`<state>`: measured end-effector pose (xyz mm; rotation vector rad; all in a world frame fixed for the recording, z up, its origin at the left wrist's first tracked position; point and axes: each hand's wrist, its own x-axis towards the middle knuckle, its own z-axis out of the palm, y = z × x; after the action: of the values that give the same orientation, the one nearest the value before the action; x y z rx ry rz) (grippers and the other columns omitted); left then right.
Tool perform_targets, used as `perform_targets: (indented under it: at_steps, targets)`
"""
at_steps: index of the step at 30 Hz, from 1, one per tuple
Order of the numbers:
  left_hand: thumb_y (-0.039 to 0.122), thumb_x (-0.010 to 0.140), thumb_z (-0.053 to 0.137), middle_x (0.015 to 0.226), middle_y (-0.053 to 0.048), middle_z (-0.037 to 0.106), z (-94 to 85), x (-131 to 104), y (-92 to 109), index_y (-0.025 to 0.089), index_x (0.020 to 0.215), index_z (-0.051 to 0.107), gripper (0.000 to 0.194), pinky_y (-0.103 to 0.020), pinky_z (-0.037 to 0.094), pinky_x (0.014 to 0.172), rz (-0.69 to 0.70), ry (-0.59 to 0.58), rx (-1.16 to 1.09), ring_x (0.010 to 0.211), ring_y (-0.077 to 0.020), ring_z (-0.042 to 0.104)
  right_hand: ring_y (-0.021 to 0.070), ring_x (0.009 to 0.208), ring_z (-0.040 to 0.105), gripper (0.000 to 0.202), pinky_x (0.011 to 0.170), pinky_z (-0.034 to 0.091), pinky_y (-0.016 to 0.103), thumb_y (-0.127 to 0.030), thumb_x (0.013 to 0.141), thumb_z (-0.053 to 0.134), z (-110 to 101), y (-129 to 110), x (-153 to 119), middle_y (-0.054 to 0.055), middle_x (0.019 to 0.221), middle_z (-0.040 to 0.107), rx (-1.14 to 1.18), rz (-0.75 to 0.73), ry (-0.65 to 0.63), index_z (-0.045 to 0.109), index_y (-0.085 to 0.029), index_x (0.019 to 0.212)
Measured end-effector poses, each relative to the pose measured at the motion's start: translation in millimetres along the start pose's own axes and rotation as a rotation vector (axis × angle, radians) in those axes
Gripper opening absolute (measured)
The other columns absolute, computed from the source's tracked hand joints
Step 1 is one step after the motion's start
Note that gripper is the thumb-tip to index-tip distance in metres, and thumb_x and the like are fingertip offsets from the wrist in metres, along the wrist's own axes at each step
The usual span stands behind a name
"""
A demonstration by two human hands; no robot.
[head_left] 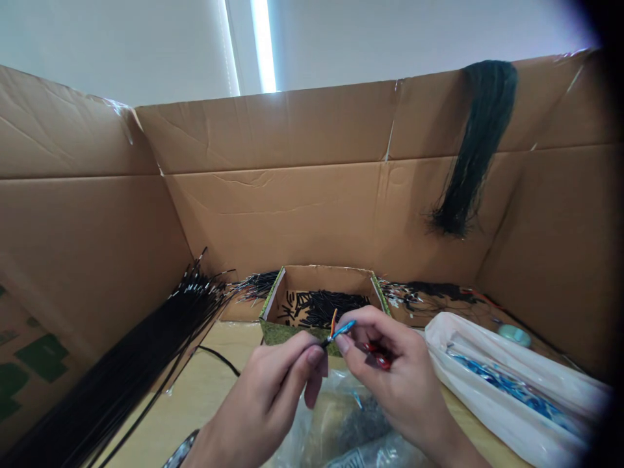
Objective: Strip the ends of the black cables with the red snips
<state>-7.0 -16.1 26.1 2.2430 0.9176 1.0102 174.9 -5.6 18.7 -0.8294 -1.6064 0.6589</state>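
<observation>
My left hand (285, 370) is closed in a pinch around a black cable (324, 345) near its stripped end. Out of that end fan several thin wires, among them an orange-red wire (333, 321) and a blue wire (347, 326). The thumb and forefinger of my right hand (397, 367) pinch at the blue wire. Tucked in the same hand's palm is a tool with red handles (379, 356); its working end is hidden by the fingers. Below both hands lies a clear plastic bag (336, 416) with dark contents.
A cardboard box (316, 278) behind the hands holds many short black tubes (336, 305). Long black cables (121, 377) lie bundled at left. A white bag (492, 383) with blue strands is at right. Dark threads (480, 149) hang over the tall cardboard wall (273, 208).
</observation>
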Motion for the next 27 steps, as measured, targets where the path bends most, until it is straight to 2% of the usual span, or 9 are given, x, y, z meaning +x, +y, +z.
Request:
perform_targets:
  at_steps: [2, 4, 7, 9, 13, 15, 19, 23, 27]
  targets:
    - [0.03, 0.108, 0.032, 0.062, 0.004, 0.052, 0.7, 0.3, -0.3, 0.02, 0.076, 0.049, 0.038, -0.023, 0.037, 0.059, -0.072, -0.017, -0.141, 0.057, -0.0106, 0.048, 0.011, 0.054, 0.038, 0.007, 0.048, 0.032, 0.021, -0.021, 0.086, 0.064, 3.5, 1.5, 1.5, -0.008, 0.061, 0.038, 0.093, 0.05, -0.016, 0.059, -0.022, 0.081]
    - [0.035, 0.109, 0.032, 0.06, 0.004, 0.049, 0.6, 1.4, -0.7, 0.02, 0.075, 0.048, 0.039, -0.023, 0.035, 0.055, -0.115, 0.013, -0.262, 0.055, -0.0109, 0.043, 0.0118, 0.058, 0.047, 0.002, 0.051, 0.038, 0.021, -0.024, 0.089, 0.062, 3.2, 0.0, 2.5, -0.006, 0.065, 0.049, 0.155, 0.092, -0.088, 0.06, -0.023, 0.089]
    - [0.037, 0.108, 0.034, 0.059, 0.005, 0.047, -1.8, 3.6, 0.7, 0.02, 0.075, 0.048, 0.04, -0.022, 0.032, 0.051, -0.13, 0.071, -0.361, 0.053, -0.0104, 0.038, 0.0153, 0.076, 0.062, 0.018, 0.063, 0.049, 0.024, -0.034, 0.094, 0.061, -6.8, -8.3, 1.5, -0.002, 0.083, 0.066, 0.122, 0.116, -0.216, 0.061, -0.026, 0.111]
    - [0.037, 0.108, 0.035, 0.058, 0.005, 0.046, -3.8, 4.5, 3.0, 0.019, 0.075, 0.049, 0.04, -0.022, 0.031, 0.05, -0.123, 0.094, -0.374, 0.052, -0.0099, 0.037, 0.0169, 0.087, 0.066, 0.024, 0.071, 0.052, 0.025, -0.039, 0.097, 0.058, -16.6, -14.7, -0.7, 0.0, 0.095, 0.07, 0.022, 0.093, -0.217, 0.061, -0.03, 0.119]
    - [0.036, 0.108, 0.035, 0.058, 0.005, 0.046, -4.3, 4.6, 6.1, 0.019, 0.077, 0.05, 0.038, -0.021, 0.033, 0.051, -0.107, 0.112, -0.368, 0.052, -0.0097, 0.04, 0.0173, 0.103, 0.068, 0.023, 0.085, 0.053, 0.027, -0.041, 0.101, 0.052, -27.4, -20.9, -5.1, -0.001, 0.111, 0.072, -0.174, 0.006, -0.145, 0.064, -0.035, 0.12]
    - [0.035, 0.108, 0.035, 0.059, 0.005, 0.046, -3.1, 4.3, 5.9, 0.019, 0.079, 0.051, 0.037, -0.022, 0.033, 0.051, -0.098, 0.111, -0.361, 0.052, -0.0096, 0.041, 0.0174, 0.101, 0.069, 0.021, 0.085, 0.054, 0.027, -0.04, 0.1, 0.053, -26.7, -21.0, -5.8, -0.001, 0.109, 0.074, -0.23, -0.027, -0.112, 0.067, -0.034, 0.115]
    - [0.032, 0.109, 0.034, 0.058, 0.005, 0.046, -1.8, 3.4, 5.1, 0.019, 0.079, 0.051, 0.036, -0.022, 0.034, 0.052, -0.078, 0.135, -0.302, 0.051, -0.0098, 0.041, 0.0173, 0.087, 0.071, 0.017, 0.074, 0.056, 0.025, -0.034, 0.1, 0.056, -23.2, -21.7, -5.4, 0.0, 0.097, 0.075, -0.285, -0.091, -0.087, 0.071, -0.029, 0.104]
    - [0.031, 0.109, 0.034, 0.058, 0.005, 0.047, -2.3, 1.5, 4.5, 0.02, 0.081, 0.052, 0.036, -0.023, 0.035, 0.053, -0.065, 0.143, -0.257, 0.052, -0.0098, 0.044, 0.017, 0.077, 0.07, 0.016, 0.066, 0.055, 0.026, -0.031, 0.1, 0.056, -23.6, -24.5, -5.6, 0.001, 0.092, 0.075, -0.285, -0.128, -0.128, 0.071, -0.027, 0.099]
    - [0.033, 0.109, 0.034, 0.06, 0.004, 0.048, -1.3, 1.1, 1.6, 0.02, 0.082, 0.054, 0.036, -0.024, 0.037, 0.053, -0.055, 0.138, -0.231, 0.053, -0.0102, 0.046, 0.0172, 0.077, 0.069, 0.016, 0.063, 0.055, 0.026, -0.031, 0.101, 0.055, -23.9, -25.9, -7.0, 0.001, 0.089, 0.074, -0.275, -0.126, -0.158, 0.069, -0.026, 0.095]
